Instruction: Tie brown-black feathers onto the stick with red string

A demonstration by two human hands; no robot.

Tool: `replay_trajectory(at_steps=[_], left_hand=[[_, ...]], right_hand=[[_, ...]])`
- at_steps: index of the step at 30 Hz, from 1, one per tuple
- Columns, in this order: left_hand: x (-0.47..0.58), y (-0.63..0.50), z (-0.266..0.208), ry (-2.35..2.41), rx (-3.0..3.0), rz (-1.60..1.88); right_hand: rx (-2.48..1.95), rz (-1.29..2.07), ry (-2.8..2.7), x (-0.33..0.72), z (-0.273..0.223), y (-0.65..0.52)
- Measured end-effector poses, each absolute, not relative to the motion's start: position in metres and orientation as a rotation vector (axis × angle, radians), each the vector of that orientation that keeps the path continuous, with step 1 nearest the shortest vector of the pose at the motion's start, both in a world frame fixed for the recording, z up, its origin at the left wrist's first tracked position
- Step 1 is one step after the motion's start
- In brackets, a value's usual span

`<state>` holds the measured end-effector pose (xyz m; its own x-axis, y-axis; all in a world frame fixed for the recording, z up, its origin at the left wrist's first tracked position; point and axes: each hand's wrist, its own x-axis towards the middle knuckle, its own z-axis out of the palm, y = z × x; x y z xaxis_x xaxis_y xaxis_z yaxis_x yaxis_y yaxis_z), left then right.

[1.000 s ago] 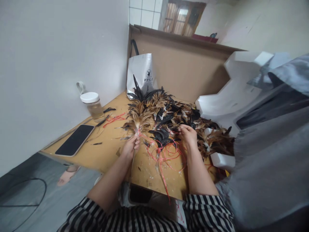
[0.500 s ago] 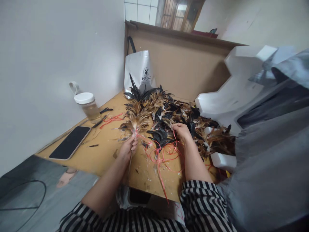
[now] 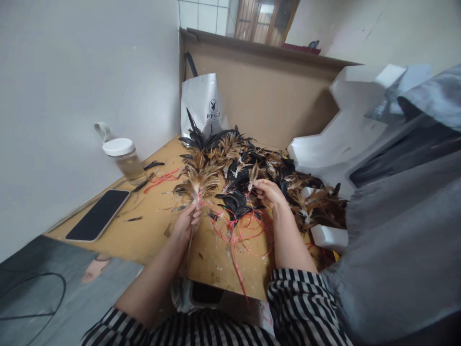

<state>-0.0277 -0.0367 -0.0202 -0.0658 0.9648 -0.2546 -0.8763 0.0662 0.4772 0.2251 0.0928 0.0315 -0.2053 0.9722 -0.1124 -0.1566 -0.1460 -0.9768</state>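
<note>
My left hand (image 3: 186,220) is closed around the thin stick of a feather duster (image 3: 198,180), just below its brown feathers. Red string (image 3: 236,257) is wound at the base of those feathers and trails in loose loops over the table. My right hand (image 3: 270,193) pinches a small brown feather tuft (image 3: 254,174) by its pale lower end, at the near side of the feather pile (image 3: 266,161). A clump of curved black feathers (image 3: 236,204) lies between my hands.
On the left are a phone (image 3: 98,215), a lidded jar (image 3: 126,161) of liquid, and red string scraps (image 3: 161,179). A silver bag (image 3: 201,98) stands behind the feathers, before a cardboard panel (image 3: 266,86). White foam (image 3: 317,149) and grey cloth (image 3: 403,250) border the right side.
My right hand has come up with a brown feather tuft standing upright in its fingertips. My left hand keeps its grip on the duster. The whole view has shifted slightly.
</note>
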Motion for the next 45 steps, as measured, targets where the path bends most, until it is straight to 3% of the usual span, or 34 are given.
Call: replay_trajectory(at_steps=[25, 29, 35, 39, 45], left_hand=[[-0.029, -0.036, -0.022, 0.610, 0.175, 1.518], [-0.029, -0.036, -0.022, 0.609, 0.161, 1.521], [-0.029, -0.035, -0.023, 0.593, 0.182, 1.509], [-0.028, -0.036, -0.021, 0.593, 0.183, 1.518], [-0.027, -0.038, -0.017, 0.610, 0.172, 1.514]], right_hand=[[-1.044, 1.530, -1.095, 0.231, 0.038, 0.093], [-0.771, 1.455, -0.938, 0.262, 0.044, 0.098], [-0.195, 1.175, -0.183, 0.320, 0.038, 0.109], [-0.539, 1.226, -0.321, 0.302, 0.025, 0.117], [-1.223, 1.019, -1.249, 0.255, 0.011, 0.112]])
